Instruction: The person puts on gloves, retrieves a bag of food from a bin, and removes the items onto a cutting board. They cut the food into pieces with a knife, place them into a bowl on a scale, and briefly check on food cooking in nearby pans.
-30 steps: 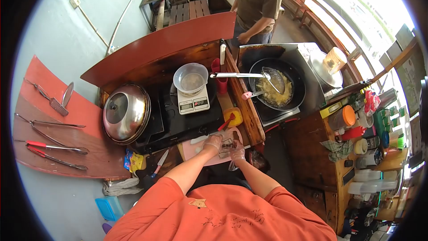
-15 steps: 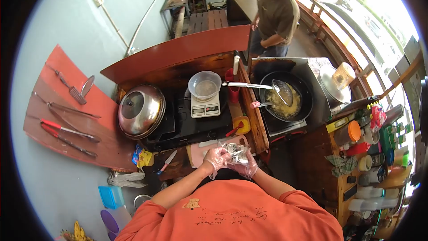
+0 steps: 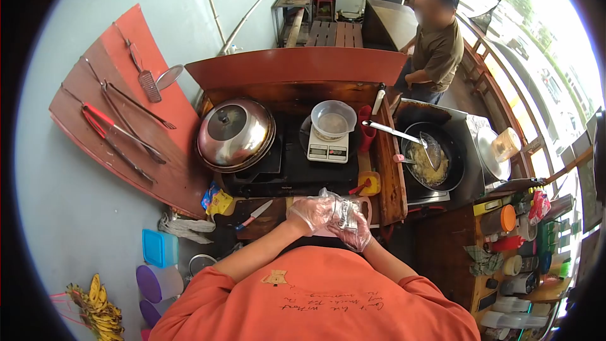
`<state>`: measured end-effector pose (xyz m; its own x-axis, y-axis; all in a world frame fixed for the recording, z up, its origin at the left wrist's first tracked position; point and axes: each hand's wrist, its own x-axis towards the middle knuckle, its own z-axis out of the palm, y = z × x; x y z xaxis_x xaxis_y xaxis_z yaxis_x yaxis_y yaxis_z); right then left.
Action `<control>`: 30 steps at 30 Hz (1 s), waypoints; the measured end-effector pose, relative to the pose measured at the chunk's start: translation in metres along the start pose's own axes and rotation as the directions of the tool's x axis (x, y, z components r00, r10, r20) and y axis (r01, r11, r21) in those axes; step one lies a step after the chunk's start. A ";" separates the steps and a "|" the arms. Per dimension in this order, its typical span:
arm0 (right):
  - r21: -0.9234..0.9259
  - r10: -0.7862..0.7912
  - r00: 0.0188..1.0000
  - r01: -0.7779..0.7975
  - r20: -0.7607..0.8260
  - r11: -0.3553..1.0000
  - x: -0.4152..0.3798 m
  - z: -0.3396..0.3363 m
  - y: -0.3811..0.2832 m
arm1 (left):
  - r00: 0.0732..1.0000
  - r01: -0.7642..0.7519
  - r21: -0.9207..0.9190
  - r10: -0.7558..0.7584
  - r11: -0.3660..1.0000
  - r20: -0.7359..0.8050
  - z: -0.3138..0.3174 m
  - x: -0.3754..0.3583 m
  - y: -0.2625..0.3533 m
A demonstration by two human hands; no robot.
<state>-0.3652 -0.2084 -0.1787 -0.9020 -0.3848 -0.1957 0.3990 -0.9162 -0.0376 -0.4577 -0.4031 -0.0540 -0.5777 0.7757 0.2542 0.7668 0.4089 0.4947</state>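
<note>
Both gloved, left hand (image 3: 309, 213) and right hand (image 3: 351, 233) with fingers clamped on a small clear packet (image 3: 344, 213), lower middle of frame, just above the pink cutting board (image 3: 365, 203).

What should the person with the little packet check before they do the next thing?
1. Both gloves on: ok, left hand and right hand are covered.
2. Packet held by both hands: ok.
3. Packet opened: cannot tell.
4. Pink cutting board under the hands: ok, mostly hidden.
5. Bowl on the scale: ok.
6. Knife apart from the hands: ok.
</note>
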 end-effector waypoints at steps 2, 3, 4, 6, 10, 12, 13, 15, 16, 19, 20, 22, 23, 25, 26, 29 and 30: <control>0.017 -0.052 0.998 0.052 -0.036 0.998 0.003 0.006 0.008 | 0.962 0.146 0.047 -0.153 0.988 0.225 -0.003 -0.002 -0.003; 0.013 -0.047 0.998 0.048 -0.039 0.999 0.004 0.009 0.012 | 0.963 0.150 0.044 -0.156 0.988 0.221 -0.006 -0.003 -0.005; -0.030 -0.092 0.992 0.090 -0.081 0.996 0.004 0.011 0.015 | 0.911 0.200 0.101 -0.223 0.974 0.348 -0.020 0.000 0.002; -0.081 -0.154 0.979 0.144 -0.136 0.986 0.005 0.014 0.022 | 0.811 0.255 0.174 -0.308 0.951 0.497 -0.024 0.000 -0.003; -0.076 -0.191 0.960 0.179 -0.207 0.981 0.005 0.009 0.041 | 0.799 0.147 0.132 -0.196 0.980 0.568 -0.025 0.002 -0.023; -0.040 -0.185 0.947 0.181 -0.262 0.983 0.003 -0.005 0.043 | 0.785 0.145 0.124 -0.191 0.982 0.589 -0.015 0.004 -0.033; -0.002 -0.177 0.935 0.186 -0.306 0.983 0.002 -0.006 0.045 | 0.772 0.141 0.125 -0.188 0.982 0.607 -0.014 0.007 -0.034; 0.058 -0.167 0.943 0.191 -0.289 0.980 0.000 -0.008 0.046 | 0.765 0.121 0.142 -0.184 0.982 0.618 0.017 0.008 -0.055; 0.025 -0.192 0.936 0.208 -0.294 0.978 0.000 -0.007 0.046 | 0.763 0.126 0.137 -0.184 0.983 0.620 0.022 0.010 -0.056; -0.092 -0.251 0.932 0.235 -0.260 0.968 -0.001 -0.009 0.041 | 0.764 0.141 0.061 -0.147 0.988 0.628 0.030 0.021 -0.060; -0.239 -0.308 0.918 0.249 -0.251 0.938 -0.001 -0.012 0.037 | 0.771 0.155 -0.002 -0.120 0.988 0.625 0.031 0.025 -0.060; -0.473 -0.415 0.880 0.271 -0.232 0.839 -0.001 -0.014 0.033 | 0.805 0.156 -0.118 -0.057 0.981 0.591 0.030 0.026 -0.063; -0.470 -0.423 0.874 0.277 -0.239 0.838 -0.004 -0.015 0.031 | 0.839 0.157 -0.226 -0.009 0.961 0.545 0.029 0.025 -0.063; -0.534 -0.382 0.901 0.222 -0.208 0.816 -0.009 -0.014 0.025 | 0.867 0.092 -0.247 0.044 0.965 0.497 0.036 0.025 -0.063; -0.515 -0.410 0.881 0.244 -0.237 0.822 -0.012 -0.008 0.027 | 0.842 0.122 -0.314 0.069 0.942 0.535 0.036 0.026 -0.061; -0.582 -0.350 0.913 0.172 -0.207 0.794 -0.022 -0.028 0.015 | 0.654 0.440 -0.291 -0.081 0.849 0.752 0.013 0.037 -0.039; -0.580 -0.279 0.946 0.136 -0.165 0.803 -0.024 -0.047 0.006 | 0.646 0.512 -0.386 -0.048 0.768 0.762 0.025 0.035 -0.047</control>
<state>-0.3333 -0.1991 -0.2203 -0.9375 -0.0900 -0.3361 0.2936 -0.7229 -0.6254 -0.5071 -0.3828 -0.0889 -0.1968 0.8480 -0.4921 0.1850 0.5250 0.8307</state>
